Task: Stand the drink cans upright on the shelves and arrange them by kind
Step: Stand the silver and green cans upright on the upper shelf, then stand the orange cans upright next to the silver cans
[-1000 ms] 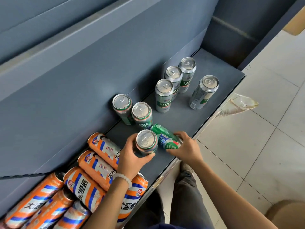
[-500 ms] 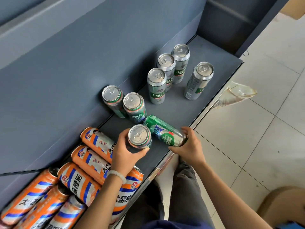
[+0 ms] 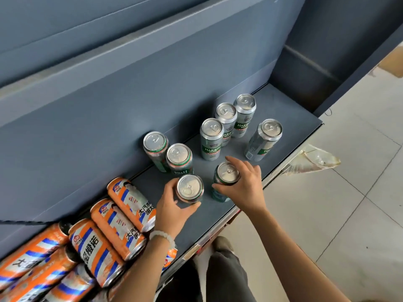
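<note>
On the grey shelf (image 3: 281, 101), my left hand (image 3: 174, 208) grips an upright green can (image 3: 189, 188) near the front edge. Just to its right, my right hand (image 3: 244, 184) grips a second green can (image 3: 226, 174), which stands upright. Two more green cans (image 3: 168, 152) stand behind them against the back panel. Several silver Harbin cans (image 3: 226, 125) stand upright farther right. Orange cans (image 3: 122, 216) lie on their sides in a pile at the left.
The shelf's back panel (image 3: 130, 101) rises close behind the cans. An upper shelf edge (image 3: 109, 46) overhangs above. A crumpled clear plastic wrapper (image 3: 314, 160) lies on the tiled floor (image 3: 349, 214) to the right of the shelf.
My right hand has tipped the lying green can up onto its base. My left hand still holds its upright can in about the same spot.
</note>
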